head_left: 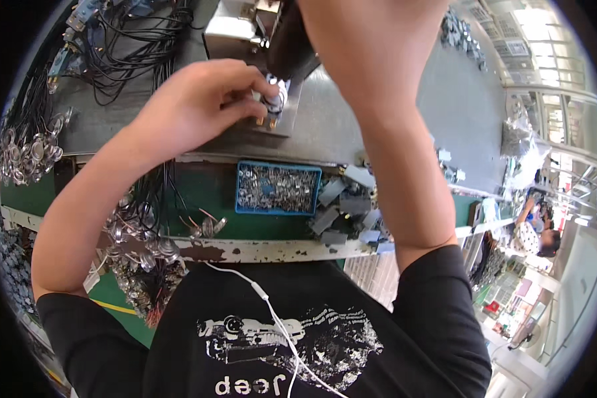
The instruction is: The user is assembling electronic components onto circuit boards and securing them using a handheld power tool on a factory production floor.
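Pinching a small round metal part [274,99] at upper centre of the frame, the left hand [199,106] had fingers closed on it over the grey tabletop [325,126], right hand [365,33] just above-right gripping a dark handle [288,46], closed.

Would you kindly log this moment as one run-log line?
left hand: pinching small round part on metal fixture | right hand: raised on dark press handle | blue tray: small metal parts
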A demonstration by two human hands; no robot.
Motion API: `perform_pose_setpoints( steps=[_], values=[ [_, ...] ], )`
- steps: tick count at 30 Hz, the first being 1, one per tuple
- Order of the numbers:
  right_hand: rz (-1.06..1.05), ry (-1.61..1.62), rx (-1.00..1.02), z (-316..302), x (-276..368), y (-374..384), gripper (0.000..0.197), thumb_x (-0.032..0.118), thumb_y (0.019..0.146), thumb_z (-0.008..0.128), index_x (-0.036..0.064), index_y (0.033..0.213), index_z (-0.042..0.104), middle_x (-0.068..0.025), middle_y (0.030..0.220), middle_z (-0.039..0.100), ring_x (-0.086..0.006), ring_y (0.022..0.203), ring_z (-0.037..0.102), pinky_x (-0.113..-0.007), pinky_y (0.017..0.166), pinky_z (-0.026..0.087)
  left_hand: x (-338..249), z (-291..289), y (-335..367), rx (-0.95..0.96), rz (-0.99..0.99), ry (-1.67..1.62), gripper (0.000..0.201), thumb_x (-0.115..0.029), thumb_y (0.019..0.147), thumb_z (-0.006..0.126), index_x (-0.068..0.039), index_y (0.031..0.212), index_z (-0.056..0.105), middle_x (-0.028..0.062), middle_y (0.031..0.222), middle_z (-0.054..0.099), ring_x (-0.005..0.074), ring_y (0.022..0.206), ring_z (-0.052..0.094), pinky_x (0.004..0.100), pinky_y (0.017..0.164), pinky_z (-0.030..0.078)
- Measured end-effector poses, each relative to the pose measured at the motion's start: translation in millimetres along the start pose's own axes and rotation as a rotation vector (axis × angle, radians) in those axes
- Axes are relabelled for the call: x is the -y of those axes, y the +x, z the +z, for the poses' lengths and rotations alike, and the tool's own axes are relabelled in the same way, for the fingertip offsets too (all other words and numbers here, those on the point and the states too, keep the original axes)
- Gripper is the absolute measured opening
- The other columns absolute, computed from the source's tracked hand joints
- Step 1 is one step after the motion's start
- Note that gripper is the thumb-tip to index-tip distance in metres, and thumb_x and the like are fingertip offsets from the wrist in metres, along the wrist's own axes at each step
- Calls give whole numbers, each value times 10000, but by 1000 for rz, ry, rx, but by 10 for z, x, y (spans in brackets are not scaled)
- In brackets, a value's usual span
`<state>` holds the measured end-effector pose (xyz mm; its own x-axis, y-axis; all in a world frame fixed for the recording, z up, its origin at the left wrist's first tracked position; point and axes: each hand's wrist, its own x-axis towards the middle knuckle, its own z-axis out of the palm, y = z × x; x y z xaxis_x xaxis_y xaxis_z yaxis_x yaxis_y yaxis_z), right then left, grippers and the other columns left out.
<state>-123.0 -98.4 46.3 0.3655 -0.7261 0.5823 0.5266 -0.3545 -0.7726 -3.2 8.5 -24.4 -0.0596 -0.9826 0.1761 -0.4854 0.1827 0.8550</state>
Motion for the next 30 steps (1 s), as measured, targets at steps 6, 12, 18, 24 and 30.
perform_pose_setpoints(
  steps=[6,12,18,24,30],
  values=[
    [-16,-85,-56,-539,258,17,673,-122,876,726,13,1398,323,-133,1005,665,-169,832,693,-290,655,593,-525,234,-84,266,465,652,145,-129,759,681,-83,896,666,30,867,650,219,905,671,378,802,525],
    [-95,-109,-23,-381,327,42,700,-124,876,724,18,1421,308,-132,1014,661,-168,842,692,-293,667,598,-351,614,-225,712,563,802,73,-160,757,707,-140,827,712,-19,830,684,177,878,661,319,779,459],
    [-199,-138,-20,-254,303,229,727,-125,876,722,23,1444,292,-131,1023,656,-167,852,690,-297,679,603,-339,594,-264,590,551,708,95,-157,793,684,-106,872,672,6,782,664,199,867,666,339,767,475],
    [-291,-152,15,106,173,395,754,-127,877,720,28,1467,277,-130,1031,652,-165,862,689,-300,690,608,-364,546,-202,680,441,552,99,-129,804,669,-110,901,659,36,842,644,233,885,665,372,755,495],
    [-280,-73,-164,349,84,346,764,-132,860,735,9,1458,282,-133,1038,657,-176,862,696,-296,664,606,-363,528,-178,682,402,517,106,-128,808,664,-117,913,671,32,846,655,231,900,665,379,771,489]
  ],
)
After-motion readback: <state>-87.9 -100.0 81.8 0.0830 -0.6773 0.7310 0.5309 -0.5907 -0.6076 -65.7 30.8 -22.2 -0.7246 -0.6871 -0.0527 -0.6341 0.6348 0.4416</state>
